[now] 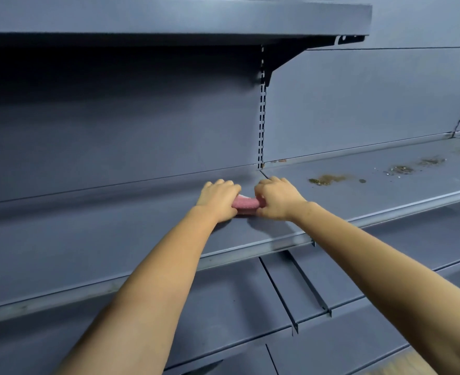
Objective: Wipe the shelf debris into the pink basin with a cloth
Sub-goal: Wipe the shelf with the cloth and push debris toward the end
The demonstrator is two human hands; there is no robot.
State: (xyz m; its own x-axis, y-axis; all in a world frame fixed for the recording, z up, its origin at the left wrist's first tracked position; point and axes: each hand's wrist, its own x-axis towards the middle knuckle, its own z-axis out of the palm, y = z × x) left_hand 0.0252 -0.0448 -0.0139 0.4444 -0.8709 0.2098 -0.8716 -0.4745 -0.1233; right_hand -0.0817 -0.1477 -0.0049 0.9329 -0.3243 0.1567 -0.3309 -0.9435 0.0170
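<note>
A pink cloth [246, 204], bunched into a roll, lies on the grey-blue metal shelf [142, 239] in the middle of the view. My left hand [219, 197] grips its left end and my right hand [279, 198] grips its right end, both with curled fingers. Most of the cloth is hidden under the two hands. Brown debris [327, 180] lies in several small piles on the shelf to the right of my right hand, running toward the far right. No pink basin is in view.
An upper shelf [169, 20] overhangs the left part on a bracket [285, 59]. A slotted upright [262, 109] runs down the back panel just behind the hands. Lower shelves [331, 288] jut out below the front edge.
</note>
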